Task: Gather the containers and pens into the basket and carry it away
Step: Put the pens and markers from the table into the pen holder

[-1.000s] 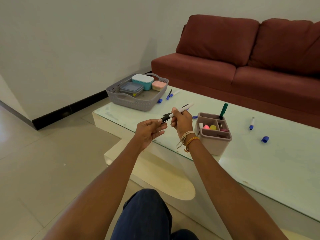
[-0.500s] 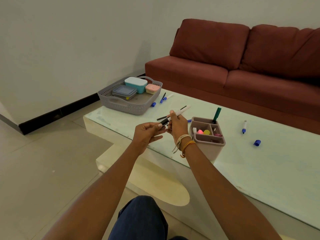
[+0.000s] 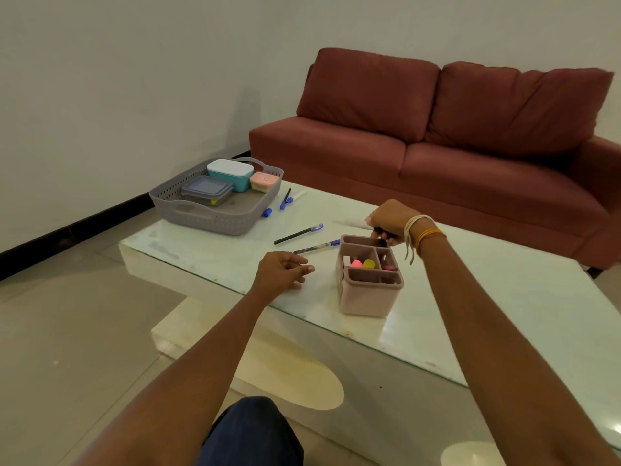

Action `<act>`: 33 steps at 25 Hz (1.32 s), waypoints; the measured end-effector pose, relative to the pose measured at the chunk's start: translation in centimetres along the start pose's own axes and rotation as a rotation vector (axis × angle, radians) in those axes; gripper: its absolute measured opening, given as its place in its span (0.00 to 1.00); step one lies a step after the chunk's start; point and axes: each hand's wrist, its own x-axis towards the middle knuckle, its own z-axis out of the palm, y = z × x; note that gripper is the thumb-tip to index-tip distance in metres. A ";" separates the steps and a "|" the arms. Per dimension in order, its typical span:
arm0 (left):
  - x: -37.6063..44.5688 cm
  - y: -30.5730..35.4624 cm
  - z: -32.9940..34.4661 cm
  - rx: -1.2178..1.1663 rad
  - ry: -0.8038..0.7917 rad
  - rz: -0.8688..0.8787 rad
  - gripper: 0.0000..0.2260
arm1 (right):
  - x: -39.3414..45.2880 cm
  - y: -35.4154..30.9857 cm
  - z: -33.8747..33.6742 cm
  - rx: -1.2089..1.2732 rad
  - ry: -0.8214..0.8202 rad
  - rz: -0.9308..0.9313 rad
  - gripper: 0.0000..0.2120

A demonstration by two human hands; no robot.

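— Right hand [image 3: 389,220]?
— Curled over the back of the pink organizer [image 3: 369,275], gripping a marker [image 3: 361,224] — white barrel blurred, dark end down at the rear compartment.

— Left hand [image 3: 281,270]?
— Hovering just above the glass table [image 3: 470,307], fingers loosely bent, holding nothing, well apart from the right. Just left of the organizer.

— Near the hands?
— Two pens lying flat on the glass: a blue-capped pen [image 3: 317,246] just beyond the left fingertips, touching the organizer's corner or nearly so, and a black pen [image 3: 298,234] a little farther out.

— Farther out?
— Grey basket [image 3: 215,215] at the far left corner, holding a teal container [image 3: 230,173], a grey-lidded container [image 3: 206,189] and a small pink container [image 3: 264,180]. Beside its right wall, a loose blue cap [image 3: 267,212], a blue pen [image 3: 285,199] and a white marker [image 3: 297,196]. Red sofa [image 3: 437,136] behind the table
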 end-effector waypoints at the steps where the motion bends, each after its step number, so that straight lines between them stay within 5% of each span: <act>1: 0.2 -0.1 -0.1 0.018 0.015 0.000 0.14 | 0.2 0.0 -0.8 -0.078 0.047 -0.015 0.13; 11: 0.7 -1.0 -0.2 0.090 0.043 0.024 0.13 | 1.3 -0.9 -1.2 -0.146 0.378 -0.112 0.13; 19: 0.6 -1.5 0.6 0.312 0.080 0.106 0.08 | 0.8 0.3 1.4 -0.107 0.207 -0.096 0.18; 22: 0.9 -1.8 1.2 0.402 0.147 0.134 0.07 | 0.6 1.9 -0.2 0.236 0.207 -0.140 0.11; 26: 0.7 -1.5 2.6 0.780 0.223 0.213 0.09 | 3.5 6.9 -4.7 0.986 0.547 0.084 0.12; 29: 1.8 -1.4 3.6 0.913 0.185 0.248 0.07 | 7.2 12.2 -4.5 0.532 0.725 0.273 0.16; 33: 3.7 -1.8 4.4 1.081 0.187 0.334 0.06 | 11.3 16.4 -1.6 -0.197 0.518 0.206 0.20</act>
